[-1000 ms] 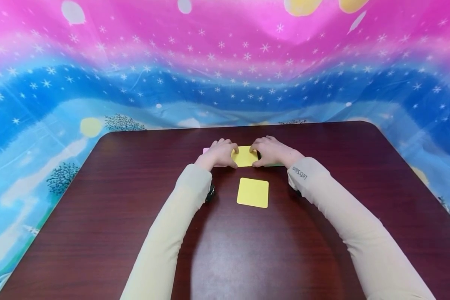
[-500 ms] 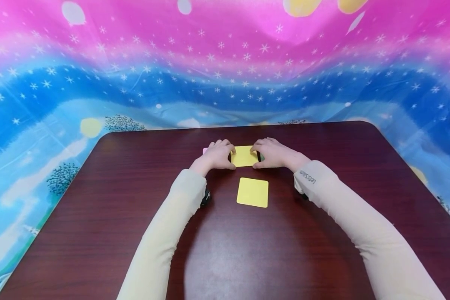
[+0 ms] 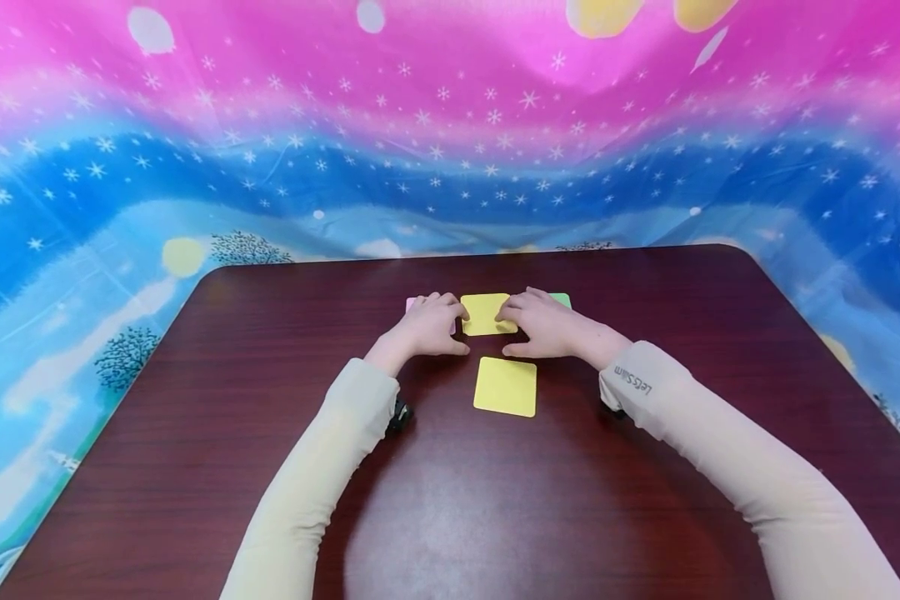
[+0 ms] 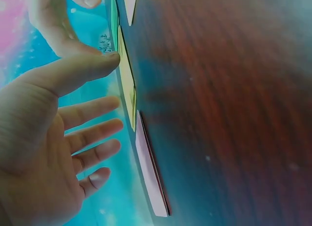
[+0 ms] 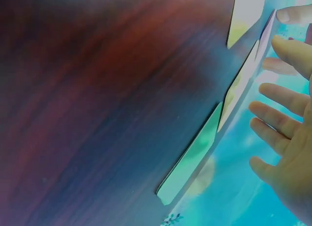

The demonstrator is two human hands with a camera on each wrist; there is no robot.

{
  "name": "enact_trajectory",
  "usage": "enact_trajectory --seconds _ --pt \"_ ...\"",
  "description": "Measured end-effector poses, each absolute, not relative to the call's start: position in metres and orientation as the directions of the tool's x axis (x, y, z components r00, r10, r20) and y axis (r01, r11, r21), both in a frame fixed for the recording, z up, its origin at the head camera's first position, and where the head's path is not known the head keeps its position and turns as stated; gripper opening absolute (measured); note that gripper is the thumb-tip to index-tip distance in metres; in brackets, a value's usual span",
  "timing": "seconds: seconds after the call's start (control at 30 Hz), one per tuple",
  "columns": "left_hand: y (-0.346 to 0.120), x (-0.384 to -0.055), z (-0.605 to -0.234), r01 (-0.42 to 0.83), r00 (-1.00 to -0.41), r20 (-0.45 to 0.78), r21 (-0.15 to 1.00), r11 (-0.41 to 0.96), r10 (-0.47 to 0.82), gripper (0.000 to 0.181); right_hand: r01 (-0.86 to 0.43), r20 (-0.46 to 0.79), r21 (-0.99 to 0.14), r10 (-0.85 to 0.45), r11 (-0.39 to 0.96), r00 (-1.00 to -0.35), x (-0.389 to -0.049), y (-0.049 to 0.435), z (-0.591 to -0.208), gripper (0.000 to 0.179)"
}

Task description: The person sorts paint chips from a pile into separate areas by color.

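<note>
A yellow square card (image 3: 487, 315) lies flat toward the far side of the table, between a pink card (image 4: 152, 172) on its left and a green card (image 5: 192, 160) on its right. My left hand (image 3: 425, 325) is over the pink card, hiding most of it in the head view. Over the green card and the yellow card's right edge is my right hand (image 3: 546, 325). Both wrist views show spread, fairly straight fingers with nothing between them, raised off the cards. Closer to me lies a second yellow card (image 3: 506, 387) by itself.
The dark red-brown wooden table (image 3: 495, 500) has rounded far corners. Behind it hangs a pink and blue cloth (image 3: 450, 125) with snowflakes, reaching down past the far edge and sides.
Both hands have let go of the far yellow card's sides, and drawn back slightly toward me and apart. More of the green card shows. The cards stay in place.
</note>
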State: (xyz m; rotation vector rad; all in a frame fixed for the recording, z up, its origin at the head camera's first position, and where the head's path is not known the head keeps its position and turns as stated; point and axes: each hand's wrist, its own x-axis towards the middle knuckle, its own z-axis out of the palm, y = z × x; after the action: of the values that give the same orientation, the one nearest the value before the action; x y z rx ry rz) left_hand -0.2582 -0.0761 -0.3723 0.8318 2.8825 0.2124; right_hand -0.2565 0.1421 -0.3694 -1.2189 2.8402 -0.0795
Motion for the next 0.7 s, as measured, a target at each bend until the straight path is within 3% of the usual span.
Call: enact_trajectory --seconds 0.27,0.4,0.7 --pt "-0.076 -0.244 -0.369 0.549 -0.821 -0.076 0.166 0.820 0.565 0.052 -0.753 0.012 -0.049 -0.753 0.656 -0.658 -0.240 0.144 -0.368 0.049" --pt "-0.074 -0.237 -0.369 0.567 -0.815 -0.074 0.103 0.817 0.575 0.054 -0.763 0.025 -0.045 -0.762 0.645 -0.647 -0.233 0.146 -0.368 0.047" --pt "-0.068 -0.219 -0.366 0.610 -0.787 -0.061 0.061 0.790 0.613 0.056 -0.768 -0.001 -0.082 -0.771 0.635 -0.637 -0.215 0.149 -0.368 0.056"
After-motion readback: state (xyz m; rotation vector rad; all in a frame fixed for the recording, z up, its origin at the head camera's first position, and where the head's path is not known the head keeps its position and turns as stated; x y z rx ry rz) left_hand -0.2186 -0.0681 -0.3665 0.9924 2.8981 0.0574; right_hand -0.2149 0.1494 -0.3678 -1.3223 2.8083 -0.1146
